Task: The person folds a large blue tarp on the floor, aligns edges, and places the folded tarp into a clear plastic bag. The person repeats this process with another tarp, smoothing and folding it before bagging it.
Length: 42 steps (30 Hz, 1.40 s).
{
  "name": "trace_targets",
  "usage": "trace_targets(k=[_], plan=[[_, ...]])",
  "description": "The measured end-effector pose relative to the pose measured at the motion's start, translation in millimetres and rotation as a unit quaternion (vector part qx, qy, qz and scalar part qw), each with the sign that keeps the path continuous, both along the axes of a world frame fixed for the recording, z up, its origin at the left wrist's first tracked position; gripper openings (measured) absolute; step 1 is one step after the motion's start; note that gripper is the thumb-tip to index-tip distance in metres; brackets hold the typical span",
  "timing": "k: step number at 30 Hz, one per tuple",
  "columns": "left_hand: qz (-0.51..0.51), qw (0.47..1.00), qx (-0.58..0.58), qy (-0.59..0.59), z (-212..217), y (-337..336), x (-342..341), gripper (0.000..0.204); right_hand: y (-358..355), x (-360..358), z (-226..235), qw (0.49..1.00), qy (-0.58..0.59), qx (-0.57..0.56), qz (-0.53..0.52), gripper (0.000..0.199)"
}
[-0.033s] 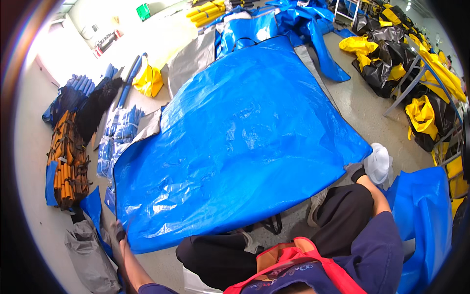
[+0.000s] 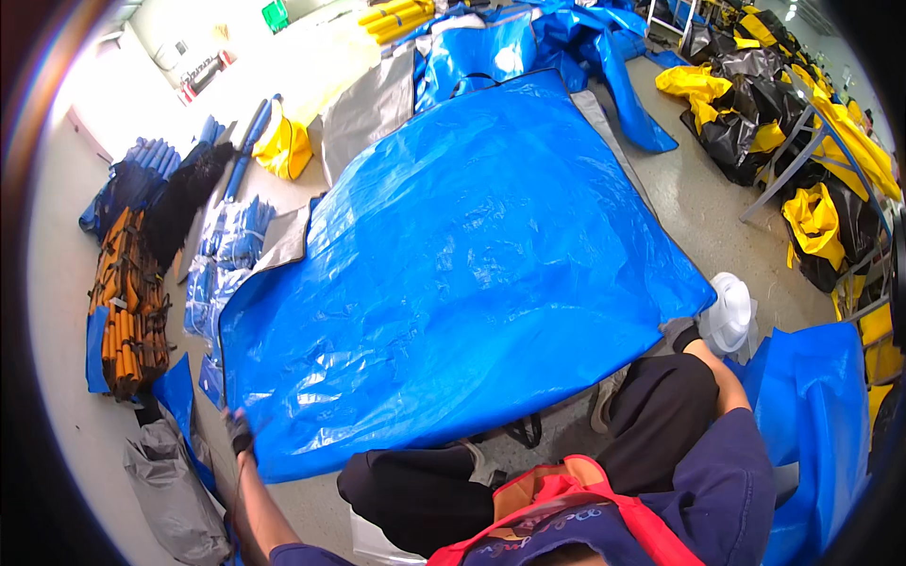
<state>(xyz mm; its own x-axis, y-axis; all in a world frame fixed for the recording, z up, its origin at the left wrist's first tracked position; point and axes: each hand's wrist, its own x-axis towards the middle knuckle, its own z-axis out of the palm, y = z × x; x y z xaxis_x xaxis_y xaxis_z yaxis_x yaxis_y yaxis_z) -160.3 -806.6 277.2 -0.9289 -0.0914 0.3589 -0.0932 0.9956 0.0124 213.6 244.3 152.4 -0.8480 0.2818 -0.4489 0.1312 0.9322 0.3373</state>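
Note:
A large blue plastic sheet (image 2: 462, 245) with a dark bound edge spreads out in front of me, its near edge reaching my knees. My left hand (image 2: 239, 433), in a dark glove, is beside the sheet's near left corner; motion smears its fingers. At the near right edge, my gloved right hand (image 2: 680, 333) pinches the sheet close to its corner. Folds and shiny creases run across the surface. Grey material (image 2: 368, 118) shows along the sheet's far left side.
Bundled orange rolls (image 2: 127, 330) and plastic-wrapped blue packs (image 2: 226, 245) line the left. A white round container (image 2: 729, 311) stands by the right corner. Blue material (image 2: 802, 415) lies at my right. Yellow and black bags (image 2: 741, 104) pile up beyond a metal frame (image 2: 788, 156).
My left hand has shifted slightly up and right along the sheet's left corner, and that corner has moved a little. My right hand stays at its edge.

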Motion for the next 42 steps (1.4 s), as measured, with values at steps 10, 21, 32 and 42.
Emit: trace_targets(k=[10, 21, 32, 42], plan=[[-0.457, 0.681, -0.068, -0.567, -67, 514, 84, 0.080, 59, 38, -65, 0.821, -0.093, -0.480, -0.295, 0.038], [-0.595, 0.646, -0.045, -0.476, -182, 660, 174, 0.086, 171, 86, -66, 0.805, 0.035, -0.112, -0.582, 0.094], [-0.597, 0.664, -0.024, -0.449, -200, 713, 195, 0.081, 196, 75, -66, 0.762, 0.184, -0.209, -0.585, 0.062], [-0.641, 0.707, 0.010, -0.298, -196, 772, 167, 0.074, 130, 198, -51, 0.536, 0.646, -0.178, -0.514, 0.043]])
